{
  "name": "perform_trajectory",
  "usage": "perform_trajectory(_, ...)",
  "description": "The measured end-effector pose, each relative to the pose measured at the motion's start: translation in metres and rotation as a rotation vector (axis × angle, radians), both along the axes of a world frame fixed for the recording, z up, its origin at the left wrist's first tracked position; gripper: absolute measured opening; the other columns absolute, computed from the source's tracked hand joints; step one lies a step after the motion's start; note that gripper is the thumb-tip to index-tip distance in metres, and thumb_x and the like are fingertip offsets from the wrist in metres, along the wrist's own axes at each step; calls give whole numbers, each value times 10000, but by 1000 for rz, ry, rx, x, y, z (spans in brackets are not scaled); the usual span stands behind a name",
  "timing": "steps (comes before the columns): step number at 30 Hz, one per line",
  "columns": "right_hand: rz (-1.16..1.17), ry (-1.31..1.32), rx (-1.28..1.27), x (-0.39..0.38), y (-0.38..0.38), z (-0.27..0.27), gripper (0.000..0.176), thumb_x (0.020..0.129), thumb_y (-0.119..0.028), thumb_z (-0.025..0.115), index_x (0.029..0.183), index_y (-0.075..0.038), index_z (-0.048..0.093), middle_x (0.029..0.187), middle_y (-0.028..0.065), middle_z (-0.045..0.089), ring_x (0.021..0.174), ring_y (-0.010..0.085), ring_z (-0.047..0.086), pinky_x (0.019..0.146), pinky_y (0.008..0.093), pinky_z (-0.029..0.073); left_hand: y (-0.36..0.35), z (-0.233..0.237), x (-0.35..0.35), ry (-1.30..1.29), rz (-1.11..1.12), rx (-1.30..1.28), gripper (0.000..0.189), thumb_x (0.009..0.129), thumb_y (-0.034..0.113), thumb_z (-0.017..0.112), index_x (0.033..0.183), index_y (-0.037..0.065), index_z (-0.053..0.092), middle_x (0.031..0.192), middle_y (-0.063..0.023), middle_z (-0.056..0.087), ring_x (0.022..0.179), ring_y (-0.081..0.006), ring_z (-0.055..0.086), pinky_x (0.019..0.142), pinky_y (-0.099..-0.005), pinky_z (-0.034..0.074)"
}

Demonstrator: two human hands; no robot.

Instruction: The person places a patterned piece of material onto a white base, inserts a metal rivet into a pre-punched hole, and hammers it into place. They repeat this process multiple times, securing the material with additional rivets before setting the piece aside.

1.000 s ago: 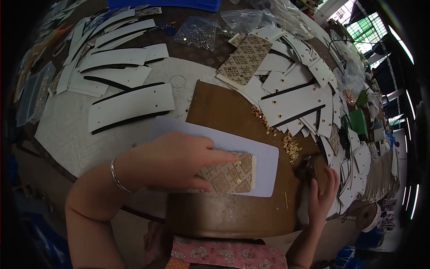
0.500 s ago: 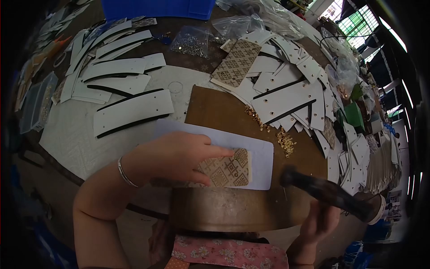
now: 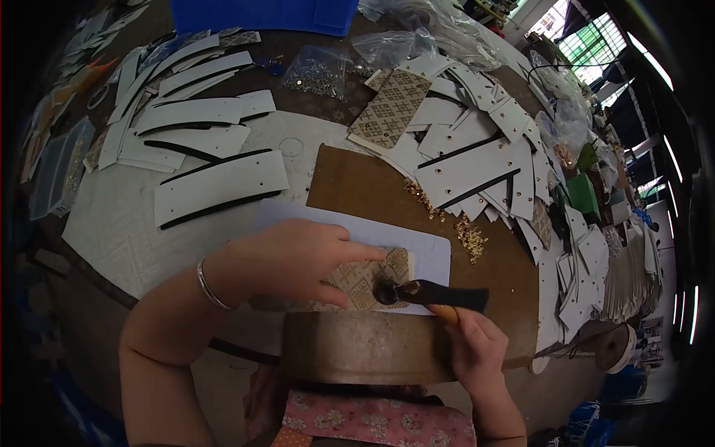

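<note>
My left hand (image 3: pixel 294 257) lies over a beige-and-brown patterned piece (image 3: pixel 356 281), its index finger and thumb stretched out and spread on the surface. That piece rests on a pale sheet (image 3: pixel 433 257) near the table edge. In my right hand (image 3: pixel 478 344) is a hammer (image 3: pixel 428 293), gripped by its light wooden handle. The hammer's round face is down at the patterned piece, close to its right end and a short way from my left fingertips. Small gold metal fittings (image 3: pixel 471 238) sit in a heap beyond the sheet.
White curved pieces with dark edges (image 3: pixel 223 182) are spread at the left. A large pile of white pieces with gold fittings (image 3: pixel 477 167) covers the right side. A bag of silver-coloured parts (image 3: pixel 316 71) and a blue bin (image 3: pixel 261 15) stand at the back.
My right hand has swung the hammer left and down from the right side onto the patterned piece. My left hand stays in place.
</note>
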State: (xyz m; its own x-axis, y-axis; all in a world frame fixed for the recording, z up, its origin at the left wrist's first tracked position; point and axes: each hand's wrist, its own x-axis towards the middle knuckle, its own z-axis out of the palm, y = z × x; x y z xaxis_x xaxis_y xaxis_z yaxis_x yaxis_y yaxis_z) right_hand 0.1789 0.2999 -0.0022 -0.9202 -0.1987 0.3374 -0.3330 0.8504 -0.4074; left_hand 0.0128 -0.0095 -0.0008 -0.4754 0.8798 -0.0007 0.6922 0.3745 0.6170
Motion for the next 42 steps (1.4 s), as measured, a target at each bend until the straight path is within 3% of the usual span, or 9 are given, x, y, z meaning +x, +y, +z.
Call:
perform_trajectory(6,-330,-198,-49,5,80,16,431,870,43,677,1293,-39,666,1094,187,713,923,332,709,839,348,554,0,16,2,-156,60,80,572,920,174,686,1472,199,537,1031,-136,631,930,-284,637,825,-387,508)
perform_trajectory(11,-433,73,69,-17,122,-7,349,880,55,640,1210,-42,696,1126,153,694,1067,320,646,934,386,513,-7,32,12,-302,154,343,566,957,145,675,1498,164,510,1068,-102,644,920,-204,629,788,-338,502)
perform_trajectory(13,-326,82,122,-41,90,14,340,869,51,648,1187,-55,704,1129,133,693,1084,317,636,954,400,499,-15,43,9,-693,-187,-213,575,956,181,708,1493,142,509,1101,-74,661,919,-161,629,737,-306,511)
perform_trajectory(16,-48,179,250,-89,42,20,315,846,14,682,1137,-100,721,1106,71,705,1064,292,640,968,421,479,-9,40,6,-720,-449,-354,596,948,235,736,1491,138,511,1071,-61,670,902,-150,644,675,-278,509)
perform_trajectory(20,40,222,271,-138,8,-2,284,844,-13,713,1109,-114,726,1063,69,716,1001,287,653,903,411,492,7,33,20,-602,-215,93,621,902,250,774,1465,143,535,1164,-81,649,1024,-230,652,774,-331,519)
perform_trajectory(22,-8,206,196,-151,0,-18,234,834,-28,733,1052,-111,730,985,48,722,945,266,661,858,397,491,18,20,26,131,11,189,586,846,264,793,1371,108,584,1185,-87,609,1127,-281,600,925,-406,490)
perform_trajectory(29,20,284,122,-150,9,-21,150,819,-65,748,964,-91,720,886,47,713,850,252,671,829,384,497,21,17,26,86,-83,33,607,776,256,821,1320,113,594,1183,-77,591,1261,-291,523,1043,-456,391)
perform_trajectory(37,324,-224,-216,-97,-15,8,169,806,-11,760,952,-96,762,876,59,719,783,254,669,707,360,530,19,24,31,-124,-209,-5,313,852,77,653,1152,55,567,1014,-132,576,791,-319,635,699,-411,510)
perform_trajectory(42,367,-271,-188,-96,-20,-1,207,803,-6,752,979,-113,772,893,51,710,788,254,666,709,360,531,20,22,32,-155,-179,-34,386,818,154,744,1182,96,630,1006,-88,630,830,-306,654,694,-401,525)
